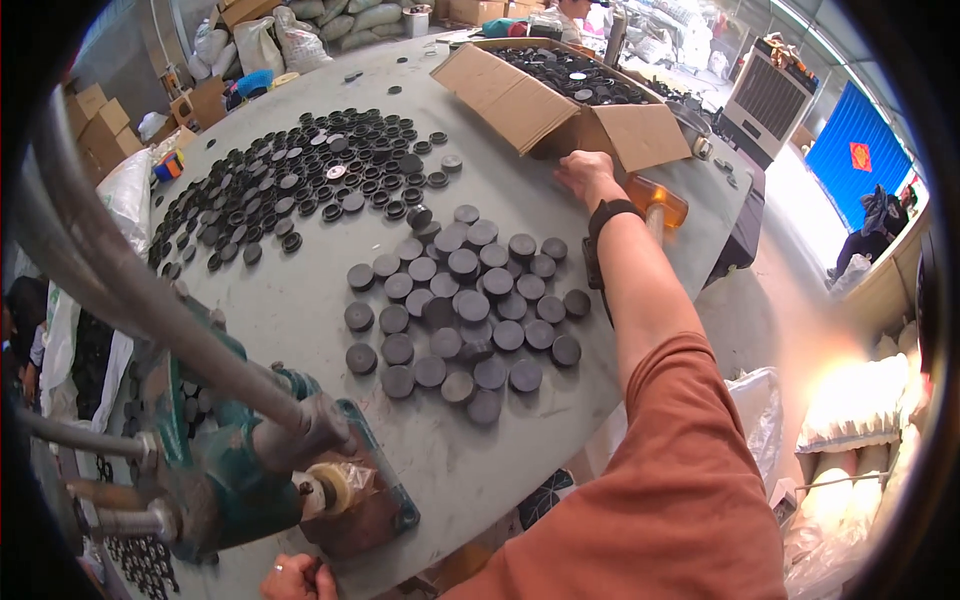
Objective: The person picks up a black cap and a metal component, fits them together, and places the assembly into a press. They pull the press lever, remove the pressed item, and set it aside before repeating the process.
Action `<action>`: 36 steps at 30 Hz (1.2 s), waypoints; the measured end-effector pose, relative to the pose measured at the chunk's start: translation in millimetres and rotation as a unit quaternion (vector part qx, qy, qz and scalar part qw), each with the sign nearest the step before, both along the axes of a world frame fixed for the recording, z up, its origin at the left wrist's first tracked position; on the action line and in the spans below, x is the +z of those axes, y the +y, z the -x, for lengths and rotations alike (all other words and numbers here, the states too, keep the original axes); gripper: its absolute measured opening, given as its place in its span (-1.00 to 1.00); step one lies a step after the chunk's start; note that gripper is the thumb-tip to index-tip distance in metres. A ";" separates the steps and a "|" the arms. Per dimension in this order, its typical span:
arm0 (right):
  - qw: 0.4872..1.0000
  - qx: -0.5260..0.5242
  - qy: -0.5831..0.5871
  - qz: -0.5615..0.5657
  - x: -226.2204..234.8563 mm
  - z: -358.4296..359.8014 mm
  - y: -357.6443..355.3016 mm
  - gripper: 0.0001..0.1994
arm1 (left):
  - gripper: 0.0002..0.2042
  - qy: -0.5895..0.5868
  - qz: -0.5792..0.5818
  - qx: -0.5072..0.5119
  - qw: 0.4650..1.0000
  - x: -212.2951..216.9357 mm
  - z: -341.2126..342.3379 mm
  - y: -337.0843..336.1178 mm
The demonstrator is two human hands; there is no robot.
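Observation:
My right hand [585, 175] reaches to the far side of the table, by the lowered flap of an open cardboard box [505, 100]. Its fingers are curled together, and whatever they may hold is hidden. At the near edge, my left hand [298, 578] sits low beside the base of a green metal hand press [220, 480], fingers bent inward and partly cut off by the picture's edge. Between the hands lies a cluster of dark round caps [463, 262], mostly flat, some stacked or tilted. A wider spread of black ring-like caps [300, 165] covers the far left.
Small black parts [570, 75] fill the box. Beside my right wrist lies an amber-headed mallet [672, 205]. The press's long grey lever [180, 330] crosses the left side. White sacks [845, 410] stand at right, and an air cooler [765, 105] stands behind.

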State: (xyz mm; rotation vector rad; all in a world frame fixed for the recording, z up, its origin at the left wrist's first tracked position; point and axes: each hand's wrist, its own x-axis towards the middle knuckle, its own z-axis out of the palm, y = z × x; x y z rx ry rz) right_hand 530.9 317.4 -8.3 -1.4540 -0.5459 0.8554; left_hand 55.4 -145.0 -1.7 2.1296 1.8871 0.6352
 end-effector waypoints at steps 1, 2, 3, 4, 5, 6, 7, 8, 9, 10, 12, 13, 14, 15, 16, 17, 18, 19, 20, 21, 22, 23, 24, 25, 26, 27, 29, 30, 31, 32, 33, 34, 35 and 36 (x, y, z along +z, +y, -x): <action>0.991 0.049 -0.109 0.061 3.5 1.6 -7.6 -0.90 | -0.94 -0.011 -0.019 0.008 1.000 -6.0 0.5 -1.6; 0.964 0.099 -0.216 0.120 5.8 3.8 -16.4 -0.88 | -0.91 -0.021 -0.038 0.016 0.999 -12.9 1.1 -2.7; 0.997 0.067 0.014 0.025 3.7 1.5 -24.8 -0.89 | -0.91 -0.040 -0.046 -0.002 0.998 -17.9 4.8 -1.9; 0.978 0.193 0.056 -0.058 5.5 -13.9 -36.9 -0.91 | -0.88 -0.019 -0.058 -0.023 0.998 -15.3 5.7 -0.1; 0.984 0.168 -0.056 -0.031 26.3 16.1 -59.9 -0.89 | -0.87 -0.025 -0.055 -0.009 0.998 -11.7 3.5 -1.6; 0.981 0.162 -0.106 -0.015 44.9 37.2 -83.5 -0.83 | -0.88 -0.030 -0.041 0.000 0.999 -9.3 -0.3 3.0; 0.974 0.178 -0.143 0.009 55.7 58.4 -109.9 -0.77 | -0.88 -0.036 -0.039 -0.006 0.999 -10.2 -0.5 3.5; 0.965 0.214 -0.154 -0.001 56.3 60.3 -126.2 -0.80 | -0.88 -0.046 -0.055 -0.008 0.997 -11.0 -5.0 7.0; 0.953 0.246 -0.176 -0.005 54.1 81.2 -144.3 -0.78 | -0.89 -0.044 -0.050 0.000 0.998 -13.1 -4.3 5.6; 0.940 0.278 -0.198 -0.010 53.9 100.8 -167.2 -0.77 | -0.90 -0.051 -0.056 0.003 0.997 -15.9 -4.3 6.8; 0.920 0.320 -0.223 -0.030 57.2 133.2 -222.6 -0.76 | -0.91 -0.057 -0.076 -0.015 0.995 -15.4 -7.1 8.5; 0.905 0.356 -0.231 -0.031 58.5 150.3 -250.8 -0.77 | -0.91 -0.056 -0.082 -0.006 0.995 -14.8 -6.5 5.5; 0.891 0.382 -0.245 -0.032 59.1 161.5 -276.1 -0.78 | -0.91 -0.071 -0.089 -0.010 0.993 -13.9 -7.4 5.8; 0.879 0.400 -0.256 -0.042 59.8 170.6 -302.1 -0.79 | -0.91 -0.074 -0.098 -0.010 0.992 -11.1 -9.4 5.3; 0.866 0.420 -0.266 -0.052 56.9 179.8 -325.7 -0.79 | -0.91 -0.071 -0.118 -0.011 0.990 -12.4 -9.7 3.2; 0.861 0.436 -0.257 -0.048 52.1 189.3 -343.6 -0.81 | -0.92 -0.083 -0.119 -0.006 0.989 -13.7 -11.7 1.7; 0.859 0.445 -0.250 -0.040 49.8 198.7 -361.2 -0.83 | -0.92 -0.081 -0.121 0.008 0.989 -14.2 -9.4 -0.9; 0.857 0.445 -0.254 -0.048 48.9 206.3 -374.0 -0.86 | -0.92 -0.099 -0.113 -0.009 0.989 -15.1 -7.4 -1.7; 0.856 0.445 -0.258 -0.056 49.7 213.1 -383.5 -0.88 | -0.92 -0.117 -0.105 -0.026 0.987 -13.5 -3.3 -3.2; 0.860 0.436 -0.255 -0.072 52.3 216.8 -388.4 -0.89 | -0.91 -0.106 -0.130 -0.016 0.986 -9.4 0.7 -2.7; 0.858 0.437 -0.259 -0.074 57.8 216.5 -388.2 -0.89 | -0.91 -0.109 -0.134 -0.014 0.985 -3.4 8.1 1.2; 0.868 0.404 -0.266 -0.112 65.2 212.1 -383.9 -0.89 | -0.88 -0.038 -0.136 0.037 0.989 3.9 19.0 9.3; 0.877 0.363 -0.277 -0.150 77.0 203.1 -381.1 -0.87 | -0.86 0.028 -0.140 0.081 0.986 12.0 27.2 21.5; 0.891 0.333 -0.251 -0.179 88.5 196.3 -376.5 -0.86 | -0.81 0.044 -0.119 0.111 0.986 20.9 37.7 33.5; 0.891 0.282 -0.289 -0.210 105.4 191.5 -369.6 -0.85 | -0.76 0.056 -0.095 0.135 0.985 27.1 46.4 52.3; 0.881 0.238 -0.332 -0.240 126.5 192.7 -367.7 -0.85 | -0.76 0.057 -0.100 0.137 0.984 28.9 56.8 64.2; 0.899 0.199 -0.266 -0.286 150.4 175.5 -342.5 -0.81 | -0.69 0.120 -0.017 0.203 0.972 21.7 74.7 84.1; 0.900 0.182 -0.267 -0.293 166.5 170.5 -333.6 -0.80 | -0.69 0.121 -0.020 0.202 0.972 21.7 76.3 89.7; 0.890 0.172 -0.273 -0.321 180.9 162.6 -320.4 -0.77 | -0.72 0.148 0.006 0.196 0.969 22.0 76.1 95.1; 0.873 0.136 -0.333 -0.330 200.2 159.4 -317.6 -0.74 | -0.74 0.174 0.029 0.187 0.966 23.9 74.6 100.6; 0.813 0.110 -0.449 -0.353 218.0 152.4 -315.6 -0.73 | -0.78 0.176 0.017 0.170 0.969 23.2 75.0 107.3; 0.742 0.086 -0.555 -0.366 228.6 147.4 -308.9 -0.72 | -0.78 0.178 0.014 0.168 0.969 22.6 73.6 108.6; 0.766 0.091 -0.511 -0.379 238.5 150.0 -301.2 -0.72 | -0.80 0.176 0.015 0.171 0.969 22.3 72.1 107.1; 0.788 0.094 -0.468 -0.389 248.8 155.9 -296.1 -0.72 | -0.80 0.171 0.015 0.172 0.970 21.6 71.5 103.6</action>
